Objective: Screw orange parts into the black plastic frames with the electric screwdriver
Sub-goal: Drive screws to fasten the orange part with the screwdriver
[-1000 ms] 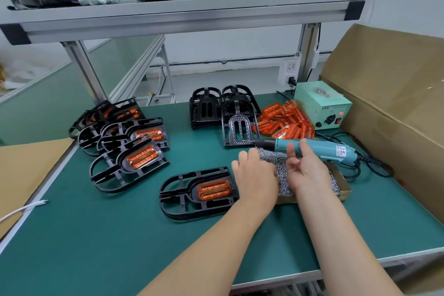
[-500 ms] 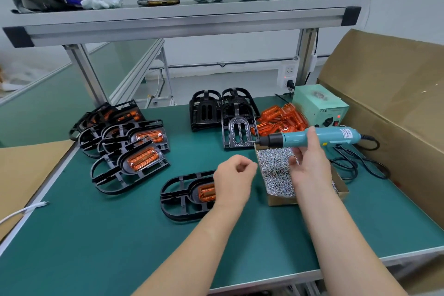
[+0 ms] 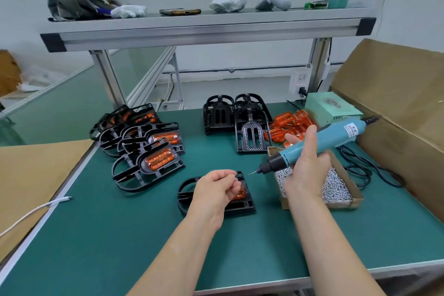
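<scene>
On the green bench mat under a grey aluminium shelf, finished black plastic frames lie left, the left hand pinches its fingers together over a frame with an orange insert, and the right hand clamps the teal electric screwdriver above a cardboard tray of silver screws.

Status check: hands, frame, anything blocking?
Right hand grips electric screwdriver, tip aimed left. Left hand pinched shut over black frame; screw not visible. Orange part seated. Nothing blocking.
</scene>
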The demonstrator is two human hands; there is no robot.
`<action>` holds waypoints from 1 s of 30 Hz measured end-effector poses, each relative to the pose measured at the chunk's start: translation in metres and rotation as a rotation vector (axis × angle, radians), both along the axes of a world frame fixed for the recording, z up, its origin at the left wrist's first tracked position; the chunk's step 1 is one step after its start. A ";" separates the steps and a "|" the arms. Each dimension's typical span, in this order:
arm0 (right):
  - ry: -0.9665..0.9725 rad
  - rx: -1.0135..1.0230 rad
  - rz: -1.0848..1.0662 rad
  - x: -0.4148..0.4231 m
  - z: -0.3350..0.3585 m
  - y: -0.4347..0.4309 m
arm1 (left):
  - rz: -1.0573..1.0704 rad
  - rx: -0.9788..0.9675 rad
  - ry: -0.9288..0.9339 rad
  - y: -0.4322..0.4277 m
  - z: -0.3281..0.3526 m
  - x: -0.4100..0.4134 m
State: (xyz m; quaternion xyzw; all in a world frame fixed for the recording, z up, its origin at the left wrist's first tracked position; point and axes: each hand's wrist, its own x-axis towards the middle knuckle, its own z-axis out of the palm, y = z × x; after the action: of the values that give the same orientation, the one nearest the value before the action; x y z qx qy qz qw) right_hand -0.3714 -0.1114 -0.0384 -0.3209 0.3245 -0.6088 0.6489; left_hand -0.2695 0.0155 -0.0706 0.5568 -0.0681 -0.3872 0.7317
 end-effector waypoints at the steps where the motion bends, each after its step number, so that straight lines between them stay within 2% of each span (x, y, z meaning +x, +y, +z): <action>1: -0.019 0.012 -0.021 0.002 0.002 0.002 | -0.009 -0.013 0.021 0.001 0.000 -0.001; 9: -0.265 0.208 0.033 0.013 0.009 0.005 | -0.078 -0.039 0.046 0.013 0.003 -0.001; 20: -0.339 0.297 0.052 0.012 0.015 0.014 | -0.098 -0.097 0.093 0.022 0.006 -0.009; 30: -0.308 0.230 0.007 0.011 0.014 0.024 | -0.089 -0.136 0.153 0.027 0.008 -0.017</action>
State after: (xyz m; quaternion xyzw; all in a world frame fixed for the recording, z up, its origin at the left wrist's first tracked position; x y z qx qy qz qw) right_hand -0.3602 -0.0877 -0.0240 -0.1487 0.2876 -0.6073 0.7255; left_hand -0.2867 0.0428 -0.0631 0.4713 -0.0626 -0.4551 0.7529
